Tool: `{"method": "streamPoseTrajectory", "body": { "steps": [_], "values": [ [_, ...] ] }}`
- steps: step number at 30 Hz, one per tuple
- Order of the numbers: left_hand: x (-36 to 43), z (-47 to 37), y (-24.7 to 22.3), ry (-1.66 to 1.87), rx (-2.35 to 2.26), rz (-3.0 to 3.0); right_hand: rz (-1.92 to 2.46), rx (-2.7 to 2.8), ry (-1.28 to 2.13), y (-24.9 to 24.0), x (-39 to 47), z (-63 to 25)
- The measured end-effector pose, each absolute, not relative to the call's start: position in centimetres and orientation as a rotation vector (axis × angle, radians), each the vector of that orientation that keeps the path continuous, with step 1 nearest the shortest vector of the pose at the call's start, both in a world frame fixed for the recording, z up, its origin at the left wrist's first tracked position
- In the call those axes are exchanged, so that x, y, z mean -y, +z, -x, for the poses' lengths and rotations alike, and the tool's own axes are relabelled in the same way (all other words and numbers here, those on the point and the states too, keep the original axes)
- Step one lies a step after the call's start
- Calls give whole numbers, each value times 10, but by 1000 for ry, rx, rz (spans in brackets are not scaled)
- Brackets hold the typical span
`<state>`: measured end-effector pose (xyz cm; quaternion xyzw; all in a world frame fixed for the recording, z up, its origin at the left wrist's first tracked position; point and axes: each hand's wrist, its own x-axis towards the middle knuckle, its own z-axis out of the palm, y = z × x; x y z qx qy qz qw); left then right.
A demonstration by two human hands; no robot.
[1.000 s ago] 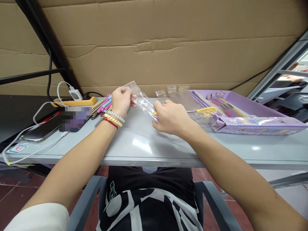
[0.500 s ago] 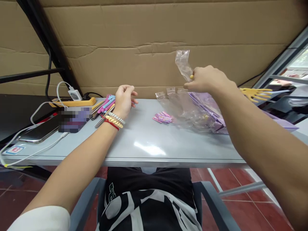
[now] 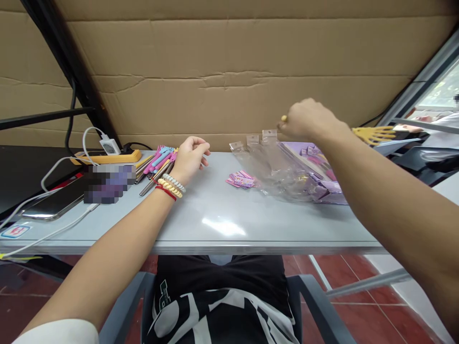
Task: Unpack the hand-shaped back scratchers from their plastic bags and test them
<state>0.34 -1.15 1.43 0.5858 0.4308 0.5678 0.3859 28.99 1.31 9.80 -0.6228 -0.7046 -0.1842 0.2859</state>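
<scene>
My left hand rests on its edge on the table, fingers loosely curled and apart with nothing in them. Beside it lies a bundle of pens with pink, blue and metallic barrels. My right hand hovers over the right side, closed, its fingertips hidden from me. A small yellow bit shows at its finger; I cannot tell whether it is a ring or something held. Below are several clear plastic bags, overlapping flat, and an open purple box with purple-pink contents. Small pink printed cards lie left of the bags.
On the left are a phone, a blurred-out item, white cables and a yellow power strip with a charger. A cardboard wall closes the back. A yellow hand-shaped thing sticks out behind my right arm.
The clear bag that my right hand held up is out of it and appears to lie on the other bags. That hand has curled further closed. My left hand has barely moved.
</scene>
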Motion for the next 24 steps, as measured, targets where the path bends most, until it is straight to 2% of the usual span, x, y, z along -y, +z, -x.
{"method": "streamPoseTrajectory", "body": {
  "steps": [1, 3, 6, 8, 12, 17, 21, 24],
  "values": [
    [12, -3, 13, 1426, -1103, -1528, 1647, 1953, -652, 108, -2, -283],
    [14, -3, 12, 1378, -1115, -1600, 1310, 2115, -820, 125, 23, -269],
    [15, -3, 11, 1310, -1112, -1649, 483, 2133, -865, 130, 57, -249],
    [16, -3, 11, 1234, -1037, -1612, 239, 2061, -839, 115, 73, -236],
    [17, -2, 13, 1059, -798, -1430, 180, 2116, -747, 57, 77, -211],
    [15, -4, 8, 1156, -795, -1255, 288, 2196, -891, -9, 65, -190],
    [17, -6, 7, 1032, -861, -1183, 241, 2466, -714, -28, 69, -181],
    [22, -4, 14, 870, -884, -1155, 328, 2466, -481, -25, 67, -185]
  ]
}}
